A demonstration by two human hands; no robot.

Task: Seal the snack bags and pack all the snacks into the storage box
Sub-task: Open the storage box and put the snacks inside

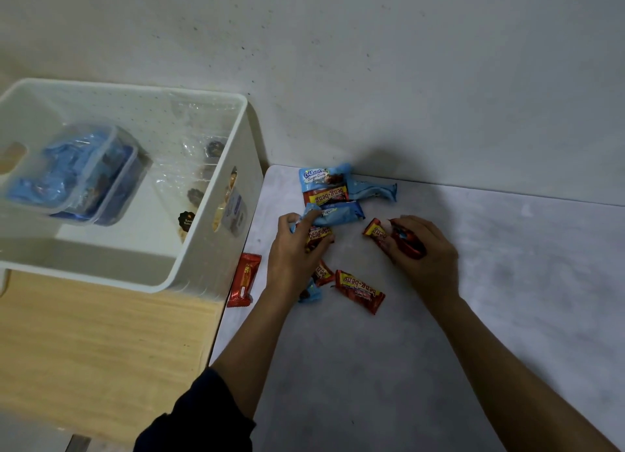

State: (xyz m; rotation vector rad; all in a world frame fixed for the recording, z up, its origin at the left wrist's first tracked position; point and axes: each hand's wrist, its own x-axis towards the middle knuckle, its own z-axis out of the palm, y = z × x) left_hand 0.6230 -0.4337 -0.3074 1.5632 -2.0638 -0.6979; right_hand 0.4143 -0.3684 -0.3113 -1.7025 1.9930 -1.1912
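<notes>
So the storage box (209, 194) is plain white with rows of tiny dot perforations on its walls. Inside it there's a clear tub (72, 174) packed with light blue wrappers, plus clear bags (199, 167) showing dark brown bits and a black label. The counter (507, 282) is a mottled pale grey, and the lower surface (101, 343) next to it is light woodgrain, kind of yellowish. The snack bars are two sorts: red wrappers with a yellow band and red lettering (360, 291), and sky blue ones with white lettering (323, 176). One red-orange bar (244, 280) sits apart. My sleeve (203, 417) is dark navy.
</notes>
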